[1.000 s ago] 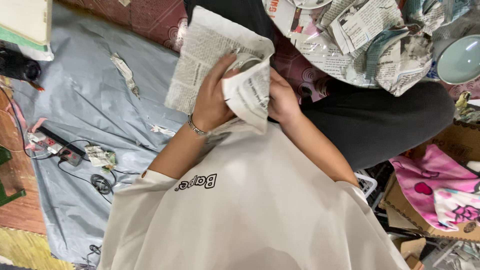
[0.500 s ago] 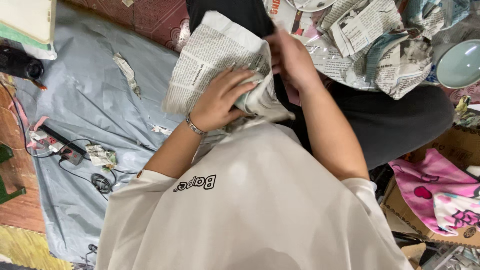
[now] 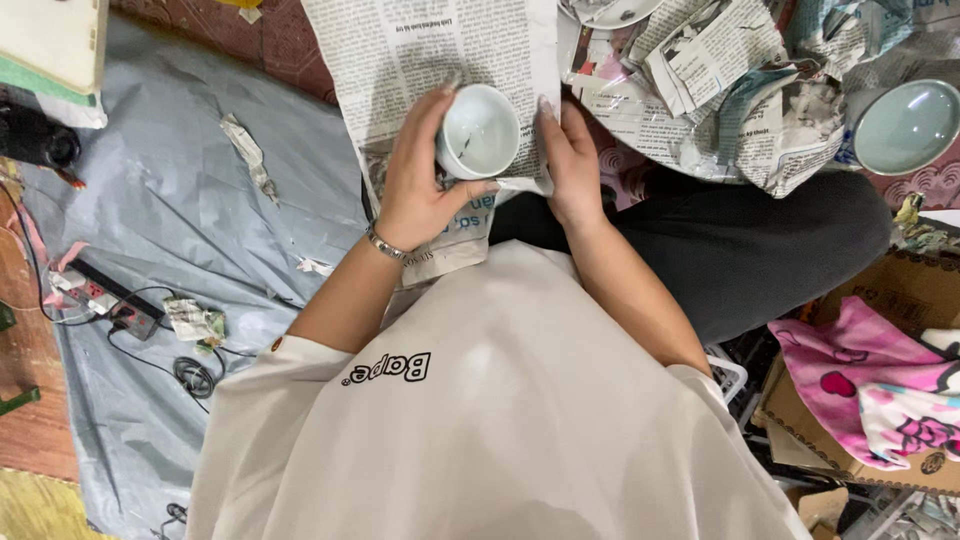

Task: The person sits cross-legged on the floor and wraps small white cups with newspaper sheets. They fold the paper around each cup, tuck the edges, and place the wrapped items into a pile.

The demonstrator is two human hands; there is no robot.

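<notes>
Now white cup (image 3: 480, 132) between left hand (image 3: 420, 185), right hand (image 3: 572, 160), on newspaper sheet (image 3: 420, 50).

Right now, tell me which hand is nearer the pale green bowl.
Right. The right hand rests on the newspaper, closer to the green bowl; the left hand holds the white cup.

We see a grey floor sheet (image 3: 150, 210) spread over the floor. On it lie torn paper scraps (image 3: 247, 152), a power strip (image 3: 108, 297) and a coiled cable (image 3: 196, 377).
</notes>
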